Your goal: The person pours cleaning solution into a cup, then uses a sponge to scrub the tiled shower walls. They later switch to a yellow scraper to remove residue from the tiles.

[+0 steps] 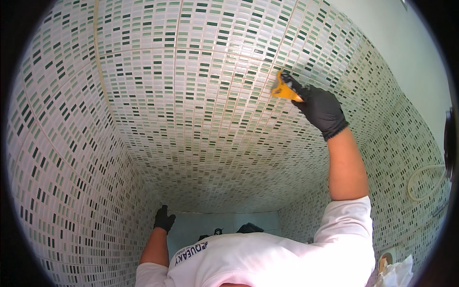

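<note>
My right hand [321, 107], in a black glove, is raised against the mosaic-patterned tile wall [210, 105]. It grips a yellow scraper [285, 90], whose wide end points left and lies at the tile surface. Whitish residue shows on the glove's fingers. Low on the left hangs my left hand [164, 221], also black-gloved, beside the left tiled wall [62, 158]. Its fingers look loosely spread and I see nothing in them. White, pale green and dark green rectangles cover the tiles, with grout lines between the panels.
Dark footwear [250, 228] stands on the blue-grey floor [191, 225] below me. On the right tiled wall, a pale hose [412, 185] loops beside a dark fixture [449, 143]. A white plastic bag [398, 273] is at the lower right. Plain pale wall [406, 52] rises above the tiles.
</note>
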`<control>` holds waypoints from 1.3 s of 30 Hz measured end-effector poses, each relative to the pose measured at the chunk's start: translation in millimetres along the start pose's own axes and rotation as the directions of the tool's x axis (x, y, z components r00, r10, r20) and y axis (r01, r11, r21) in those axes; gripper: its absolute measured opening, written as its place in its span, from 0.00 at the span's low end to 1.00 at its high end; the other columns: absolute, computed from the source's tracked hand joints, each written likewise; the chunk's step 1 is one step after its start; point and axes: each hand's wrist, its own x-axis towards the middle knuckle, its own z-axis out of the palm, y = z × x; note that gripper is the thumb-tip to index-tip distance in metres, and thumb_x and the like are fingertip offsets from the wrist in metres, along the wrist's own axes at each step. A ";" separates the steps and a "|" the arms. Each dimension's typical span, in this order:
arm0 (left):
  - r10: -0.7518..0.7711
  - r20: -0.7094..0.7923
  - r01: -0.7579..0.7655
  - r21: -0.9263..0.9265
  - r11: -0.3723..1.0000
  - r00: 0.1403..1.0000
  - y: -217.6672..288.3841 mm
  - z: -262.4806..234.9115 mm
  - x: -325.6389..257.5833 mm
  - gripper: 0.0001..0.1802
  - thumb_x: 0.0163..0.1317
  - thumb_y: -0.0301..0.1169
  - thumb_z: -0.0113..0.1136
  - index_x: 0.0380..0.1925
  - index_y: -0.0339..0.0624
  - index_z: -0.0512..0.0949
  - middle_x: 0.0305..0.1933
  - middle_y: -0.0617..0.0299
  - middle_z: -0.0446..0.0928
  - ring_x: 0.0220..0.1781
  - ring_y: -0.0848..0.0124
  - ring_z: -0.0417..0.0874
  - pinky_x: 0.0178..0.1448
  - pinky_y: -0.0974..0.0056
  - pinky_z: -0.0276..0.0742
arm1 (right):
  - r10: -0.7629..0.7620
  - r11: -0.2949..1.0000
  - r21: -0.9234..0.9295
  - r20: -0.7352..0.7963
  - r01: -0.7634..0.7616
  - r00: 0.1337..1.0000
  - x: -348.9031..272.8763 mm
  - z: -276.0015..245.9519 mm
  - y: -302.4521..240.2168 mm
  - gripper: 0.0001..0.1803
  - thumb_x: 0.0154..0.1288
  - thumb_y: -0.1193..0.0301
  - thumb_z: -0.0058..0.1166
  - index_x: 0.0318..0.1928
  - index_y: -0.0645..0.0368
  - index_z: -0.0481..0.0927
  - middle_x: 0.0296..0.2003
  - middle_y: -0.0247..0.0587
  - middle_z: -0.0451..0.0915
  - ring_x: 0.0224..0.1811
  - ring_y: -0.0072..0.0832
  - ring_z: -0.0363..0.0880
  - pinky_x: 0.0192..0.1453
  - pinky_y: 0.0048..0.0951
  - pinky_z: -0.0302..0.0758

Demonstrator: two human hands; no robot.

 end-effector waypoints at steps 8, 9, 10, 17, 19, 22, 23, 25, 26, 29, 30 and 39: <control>0.350 -0.023 -0.349 0.044 0.936 0.936 83.2 -21.3 7.1 0.36 0.54 0.34 0.59 0.62 0.34 0.60 0.64 0.42 0.62 0.66 0.50 0.62 0.68 0.56 0.57 | 0.250 0.919 0.313 0.012 -0.241 0.968 3.9 23.1 -41.6 0.31 0.59 0.62 0.56 0.63 0.44 0.63 0.33 0.47 0.79 0.35 0.46 0.78 0.39 0.40 0.74; 0.479 -0.064 -0.478 0.030 0.878 0.875 121.1 -32.0 4.5 0.34 0.56 0.33 0.57 0.62 0.34 0.60 0.64 0.42 0.62 0.66 0.51 0.62 0.68 0.56 0.57 | 0.334 0.847 0.413 0.076 -0.334 0.940 2.0 28.0 -54.5 0.31 0.61 0.63 0.54 0.64 0.46 0.61 0.39 0.49 0.78 0.38 0.47 0.77 0.42 0.39 0.74; 0.593 -0.111 -0.595 0.021 0.804 0.798 162.7 -44.6 -2.3 0.32 0.58 0.32 0.55 0.61 0.33 0.60 0.63 0.42 0.62 0.66 0.51 0.62 0.69 0.56 0.57 | 0.398 0.757 0.504 0.148 -0.416 0.905 -1.3 37.6 -66.4 0.30 0.63 0.65 0.52 0.65 0.47 0.59 0.44 0.52 0.77 0.42 0.47 0.77 0.45 0.37 0.74; 0.782 -0.254 -0.773 -0.491 0.402 0.569 381.2 -68.8 -57.5 0.30 0.64 0.21 0.43 0.66 0.35 0.51 0.64 0.47 0.62 0.63 0.61 0.67 0.65 0.62 0.61 | 0.484 -0.098 0.994 0.087 -0.045 0.871 -75.4 113.7 -128.9 0.26 0.60 0.79 0.42 0.61 0.63 0.63 0.44 0.47 0.76 0.43 0.36 0.75 0.50 0.30 0.70; 0.757 -0.375 -0.762 -0.601 0.242 0.535 396.5 -42.7 -45.6 0.32 0.64 0.22 0.43 0.67 0.35 0.48 0.64 0.50 0.62 0.62 0.63 0.67 0.65 0.62 0.60 | 0.352 -0.627 0.778 0.301 -0.016 0.886 -83.6 114.5 -116.5 0.22 0.59 0.81 0.42 0.56 0.65 0.68 0.43 0.41 0.76 0.43 0.28 0.74 0.50 0.26 0.69; 0.615 -0.235 -0.414 -0.895 0.165 0.753 434.4 -37.7 -65.4 0.33 0.64 0.24 0.42 0.68 0.34 0.45 0.63 0.53 0.63 0.62 0.67 0.66 0.65 0.64 0.60 | 0.343 -0.674 0.737 0.377 -0.054 0.860 -100.9 96.8 -92.1 0.18 0.58 0.83 0.43 0.50 0.65 0.71 0.43 0.37 0.75 0.42 0.22 0.72 0.48 0.23 0.69; 0.636 -0.296 -0.459 -0.883 0.104 0.713 440.3 -25.5 -57.7 0.33 0.65 0.27 0.43 0.68 0.34 0.44 0.62 0.54 0.63 0.60 0.69 0.67 0.63 0.67 0.62 | 0.331 -0.664 0.747 0.271 0.019 0.904 -104.5 106.2 -88.6 0.19 0.58 0.84 0.43 0.52 0.66 0.70 0.45 0.39 0.75 0.45 0.26 0.73 0.51 0.25 0.70; 0.544 -0.326 -0.536 -0.795 0.284 0.773 459.7 -17.2 -58.0 0.33 0.65 0.29 0.44 0.67 0.33 0.45 0.61 0.49 0.64 0.59 0.67 0.68 0.60 0.66 0.64 | 0.370 -0.483 0.871 0.110 0.090 0.923 -109.9 105.3 -86.0 0.21 0.58 0.84 0.43 0.54 0.64 0.69 0.50 0.39 0.73 0.50 0.27 0.71 0.56 0.27 0.67; 0.492 -0.356 -0.561 -0.738 0.374 0.795 467.4 -17.1 -56.8 0.33 0.65 0.30 0.44 0.67 0.32 0.46 0.60 0.47 0.64 0.58 0.66 0.69 0.59 0.66 0.66 | 0.370 -0.387 0.912 0.021 0.134 0.929 -111.6 103.1 -84.5 0.23 0.58 0.84 0.43 0.56 0.63 0.68 0.52 0.39 0.72 0.53 0.28 0.70 0.58 0.27 0.66; 0.491 -0.517 -0.712 -0.531 0.458 0.701 469.8 -4.7 -24.4 0.34 0.65 0.27 0.45 0.67 0.36 0.45 0.59 0.54 0.66 0.54 0.71 0.70 0.56 0.69 0.67 | 0.258 0.106 0.994 -0.033 0.005 0.966 -149.3 100.0 -53.3 0.28 0.58 0.82 0.47 0.61 0.59 0.66 0.57 0.47 0.69 0.61 0.36 0.64 0.63 0.33 0.63; 0.530 -0.561 -0.770 -0.409 0.489 0.636 468.3 -6.7 -20.7 0.34 0.65 0.26 0.45 0.68 0.38 0.44 0.58 0.57 0.66 0.53 0.74 0.69 0.55 0.70 0.68 | 0.249 0.249 0.968 -0.029 -0.035 0.968 -163.9 101.6 -44.8 0.28 0.58 0.81 0.48 0.62 0.58 0.65 0.57 0.49 0.69 0.62 0.38 0.63 0.64 0.34 0.62; 0.541 -0.734 -0.629 0.201 0.751 0.411 511.8 -59.2 -25.2 0.34 0.62 0.26 0.49 0.67 0.45 0.49 0.45 0.41 0.75 0.37 0.50 0.80 0.40 0.56 0.76 | 0.362 0.513 0.672 0.395 -0.534 0.844 -408.0 219.3 42.8 0.25 0.58 0.74 0.50 0.58 0.55 0.70 0.55 0.52 0.70 0.60 0.45 0.65 0.65 0.40 0.59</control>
